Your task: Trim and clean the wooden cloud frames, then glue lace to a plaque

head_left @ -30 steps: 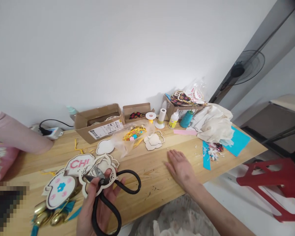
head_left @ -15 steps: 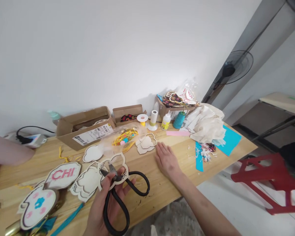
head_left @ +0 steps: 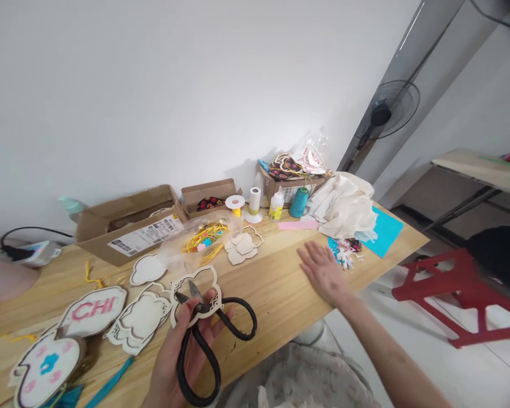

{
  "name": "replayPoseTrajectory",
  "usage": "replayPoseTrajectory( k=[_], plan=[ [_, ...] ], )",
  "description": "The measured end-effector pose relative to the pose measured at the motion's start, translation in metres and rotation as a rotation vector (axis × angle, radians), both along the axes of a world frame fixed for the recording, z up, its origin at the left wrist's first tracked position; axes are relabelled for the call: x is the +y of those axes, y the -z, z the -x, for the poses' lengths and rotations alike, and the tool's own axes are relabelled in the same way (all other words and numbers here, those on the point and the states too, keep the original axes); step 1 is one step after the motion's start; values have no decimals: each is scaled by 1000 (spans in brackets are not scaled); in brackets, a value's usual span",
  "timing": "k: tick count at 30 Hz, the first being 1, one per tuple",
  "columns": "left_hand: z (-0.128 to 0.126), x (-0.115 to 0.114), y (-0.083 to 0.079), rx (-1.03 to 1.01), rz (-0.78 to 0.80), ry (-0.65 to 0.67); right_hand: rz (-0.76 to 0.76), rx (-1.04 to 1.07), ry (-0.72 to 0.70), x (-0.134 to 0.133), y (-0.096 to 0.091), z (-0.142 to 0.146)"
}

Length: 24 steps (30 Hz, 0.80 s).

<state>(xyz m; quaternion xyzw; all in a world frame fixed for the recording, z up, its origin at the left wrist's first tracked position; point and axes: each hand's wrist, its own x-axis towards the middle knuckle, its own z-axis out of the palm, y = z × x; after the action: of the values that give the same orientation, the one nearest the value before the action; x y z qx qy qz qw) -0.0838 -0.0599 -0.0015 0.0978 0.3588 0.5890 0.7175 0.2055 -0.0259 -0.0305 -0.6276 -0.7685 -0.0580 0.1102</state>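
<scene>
My left hand (head_left: pixel 182 351) is closed around black scissors (head_left: pixel 215 334) and a cream wooden cloud-shaped frame (head_left: pixel 195 283), held together over the near edge of the wooden table (head_left: pixel 276 294). The scissor blades point up through the frame. My right hand (head_left: pixel 323 272) lies flat and open on the table, fingers spread, close to a heap of coloured scraps (head_left: pixel 344 252). Another cream cut-out (head_left: pixel 138 320) lies just left of the frame.
A "CHI" sign (head_left: pixel 91 311) and a painted piece (head_left: pixel 42 368) lie at left. Cardboard boxes (head_left: pixel 127 226), a bag of yellow cord (head_left: pixel 204 238), spools (head_left: pixel 255 204), a glue bottle (head_left: pixel 276 207) and white cloth (head_left: pixel 348 209) line the back. A red stool (head_left: pixel 459 289) stands right. Another person's sleeve (head_left: pixel 4 280) shows at left.
My right hand has slid to the right along the table toward the coloured scraps. The left hand still holds the scissors and frame. The view has turned to the right.
</scene>
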Motion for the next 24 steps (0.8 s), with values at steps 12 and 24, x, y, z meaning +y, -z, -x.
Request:
replayPoseTrajectory(
  k=[12,24],
  plan=[
    [-12,12,3,-11,85,-33,-60,28,-66,44,-9,-37],
    [-44,29,9,31,102,115,-73,277,86,36,-41,-73]
  ],
)
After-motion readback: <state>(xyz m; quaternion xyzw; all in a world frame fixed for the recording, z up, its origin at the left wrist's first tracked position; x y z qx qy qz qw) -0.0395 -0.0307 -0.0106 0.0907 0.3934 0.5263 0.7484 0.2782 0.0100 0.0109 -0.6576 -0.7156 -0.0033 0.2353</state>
